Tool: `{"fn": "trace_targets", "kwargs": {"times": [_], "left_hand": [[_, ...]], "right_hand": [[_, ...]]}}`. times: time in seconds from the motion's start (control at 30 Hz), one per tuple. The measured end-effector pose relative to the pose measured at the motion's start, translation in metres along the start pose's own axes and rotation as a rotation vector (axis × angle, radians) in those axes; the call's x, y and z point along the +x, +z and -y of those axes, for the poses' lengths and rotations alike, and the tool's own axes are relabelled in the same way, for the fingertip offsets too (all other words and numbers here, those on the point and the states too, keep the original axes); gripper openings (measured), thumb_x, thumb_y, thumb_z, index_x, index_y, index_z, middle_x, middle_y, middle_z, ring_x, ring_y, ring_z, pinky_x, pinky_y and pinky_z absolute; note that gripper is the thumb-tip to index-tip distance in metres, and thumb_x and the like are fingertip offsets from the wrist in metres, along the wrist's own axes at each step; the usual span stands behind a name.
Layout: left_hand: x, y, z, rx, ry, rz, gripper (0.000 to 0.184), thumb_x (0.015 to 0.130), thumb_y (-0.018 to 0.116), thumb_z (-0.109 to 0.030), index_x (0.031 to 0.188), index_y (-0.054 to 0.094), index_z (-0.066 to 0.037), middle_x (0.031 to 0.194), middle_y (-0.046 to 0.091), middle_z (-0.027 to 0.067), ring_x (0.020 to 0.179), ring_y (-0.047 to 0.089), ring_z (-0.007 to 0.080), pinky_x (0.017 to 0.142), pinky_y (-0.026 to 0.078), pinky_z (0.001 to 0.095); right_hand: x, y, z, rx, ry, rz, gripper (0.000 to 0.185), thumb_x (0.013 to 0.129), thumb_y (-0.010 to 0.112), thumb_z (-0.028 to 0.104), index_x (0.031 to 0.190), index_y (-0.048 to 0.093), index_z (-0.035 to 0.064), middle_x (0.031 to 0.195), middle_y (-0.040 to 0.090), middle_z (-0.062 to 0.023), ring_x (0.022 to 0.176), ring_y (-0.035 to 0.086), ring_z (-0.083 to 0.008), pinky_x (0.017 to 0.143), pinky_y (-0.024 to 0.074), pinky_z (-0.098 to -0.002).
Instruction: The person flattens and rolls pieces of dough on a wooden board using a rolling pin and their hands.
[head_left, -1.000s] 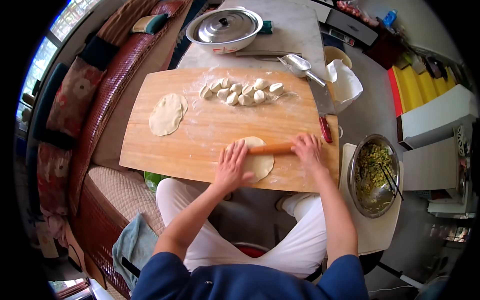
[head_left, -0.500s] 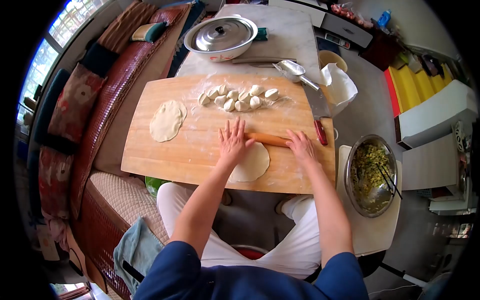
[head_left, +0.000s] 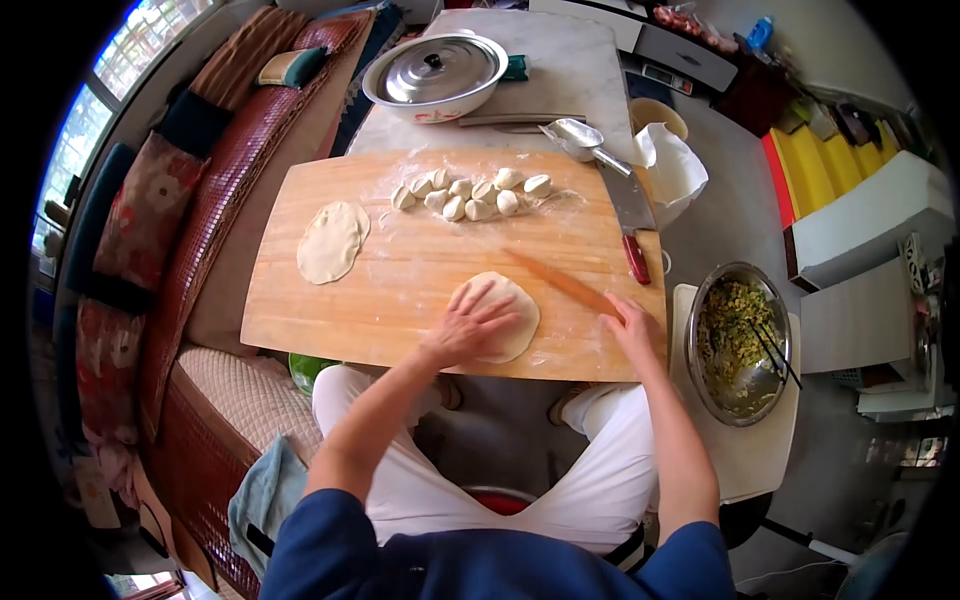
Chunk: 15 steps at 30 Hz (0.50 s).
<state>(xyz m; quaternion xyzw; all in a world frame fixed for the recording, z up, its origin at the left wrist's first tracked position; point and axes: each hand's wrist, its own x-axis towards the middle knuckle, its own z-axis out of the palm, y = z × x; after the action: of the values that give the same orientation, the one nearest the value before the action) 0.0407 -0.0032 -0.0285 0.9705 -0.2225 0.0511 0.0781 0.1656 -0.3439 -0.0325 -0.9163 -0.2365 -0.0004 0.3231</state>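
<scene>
My left hand lies with fingers spread on a round flat dough sheet near the front edge of the wooden board. My right hand grips the right end of a wooden rolling pin, whose far end points up and left, blurred. Flattened rounds of dough, overlapping, rest at the board's left. Several small dough pieces sit in a floury cluster toward the back.
A cleaver with a red handle and a metal scoop lie at the right rear. Behind stands a lidded basin. At right, a steel bowl holds chopped filling and chopsticks. A white bag hangs beside the table.
My left hand has let go of the rolling pin and come down onto the dough sheet. The pin has swung to a slant, held by my right hand alone.
</scene>
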Motion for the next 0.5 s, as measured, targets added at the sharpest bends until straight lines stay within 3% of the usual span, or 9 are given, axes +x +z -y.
{"fn": "trace_targets", "kwargs": {"times": [0.07,0.1,0.2,0.33,0.5], "left_hand": [[-0.022,-0.024,0.006,-0.009,-0.072,0.028,0.082,0.08,0.065,-0.064,0.151,0.042,-0.029,0.162,0.032,0.0012,0.152,0.021,0.0314,0.123,0.016,0.0554],[-0.033,-0.028,0.0,-0.08,-0.124,-0.024,0.088,0.081,0.062,-0.065,0.154,0.038,-0.023,0.163,0.029,0.0033,0.152,0.02,0.0322,0.123,0.016,0.0549],[-0.047,-0.01,-0.03,-0.173,-0.241,0.028,0.098,0.083,0.049,-0.075,0.156,0.032,-0.012,0.164,0.026,0.0084,0.152,0.019,0.0363,0.122,0.014,0.0566],[-0.012,0.002,-0.024,-0.129,-0.455,-0.019,0.095,0.086,0.059,-0.065,0.157,0.027,-0.011,0.165,0.025,0.0072,0.152,0.019,0.0355,0.122,0.016,0.0551],[0.044,0.01,0.023,-0.039,-0.633,-0.072,0.09,0.09,0.062,-0.057,0.157,0.028,-0.008,0.165,0.024,0.0088,0.152,0.02,0.0357,0.122,0.017,0.0553]], "right_hand": [[-0.012,-0.007,-0.005,-0.045,-0.216,0.026,0.046,0.078,0.079,0.027,0.123,0.07,0.0174,0.105,0.069,-0.0096,0.098,0.066,-0.0303,0.084,0.0516,-0.0415],[-0.014,-0.008,0.001,-0.057,-0.234,0.065,0.047,0.075,0.081,0.028,0.121,0.072,0.0212,0.099,0.067,-0.0058,0.1,0.063,-0.0263,0.088,0.0489,-0.039],[0.0,-0.006,0.022,-0.118,-0.307,0.151,0.044,0.077,0.08,0.028,0.12,0.071,0.0232,0.099,0.062,-0.0025,0.102,0.059,-0.0233,0.091,0.0463,-0.0394],[0.043,0.015,0.022,-0.26,-0.303,0.076,0.043,0.081,0.078,0.029,0.123,0.069,0.0258,0.104,0.06,-0.0001,0.104,0.057,-0.0219,0.093,0.0438,-0.042],[0.073,0.029,0.017,-0.267,-0.264,-0.014,0.046,0.081,0.079,0.031,0.126,0.066,0.0267,0.107,0.06,-0.0003,0.106,0.057,-0.0225,0.092,0.0441,-0.0434]]}}
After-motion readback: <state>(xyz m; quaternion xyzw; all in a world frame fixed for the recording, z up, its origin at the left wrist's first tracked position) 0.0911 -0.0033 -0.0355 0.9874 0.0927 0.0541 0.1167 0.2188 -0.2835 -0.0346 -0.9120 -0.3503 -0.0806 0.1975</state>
